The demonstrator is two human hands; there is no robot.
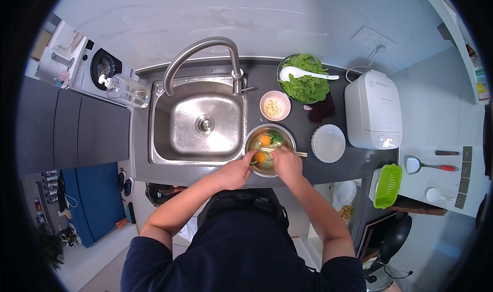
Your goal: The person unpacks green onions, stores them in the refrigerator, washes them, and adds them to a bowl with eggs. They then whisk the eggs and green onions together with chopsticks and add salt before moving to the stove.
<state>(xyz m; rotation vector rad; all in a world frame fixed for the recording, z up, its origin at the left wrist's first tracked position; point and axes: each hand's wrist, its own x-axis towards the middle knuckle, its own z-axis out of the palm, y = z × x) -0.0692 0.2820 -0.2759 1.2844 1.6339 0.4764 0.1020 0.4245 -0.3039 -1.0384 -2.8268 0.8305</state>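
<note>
A round metal bowl (pixel 289 135) stands on the dark counter right of the sink, with two egg yolks (pixel 265 140), egg white and chopped greens (pixel 274 136) inside. My left hand (pixel 235 173) is at the bowl's left rim, thumb over the edge; whether it grips the rim is unclear. My right hand (pixel 287 165) is over the bowl's right side, its fingers at a pair of chopsticks (pixel 301 153) that lie across the bowl. Behind the bowl is a small pink bowl (pixel 283 113) of chopped pale pieces that look like garlic. An empty white fluted bowl (pixel 328 143) stands to the right.
A steel sink (pixel 185 111) with a tall faucet (pixel 204 43) lies to the left, beside a soap pump bottle (pixel 129 91). Farther back are a bowl of leafy greens (pixel 310 88) with a white spoon (pixel 294 73) and a dark cloth (pixel 322 109). A white rice cooker (pixel 373 111) stands right.
</note>
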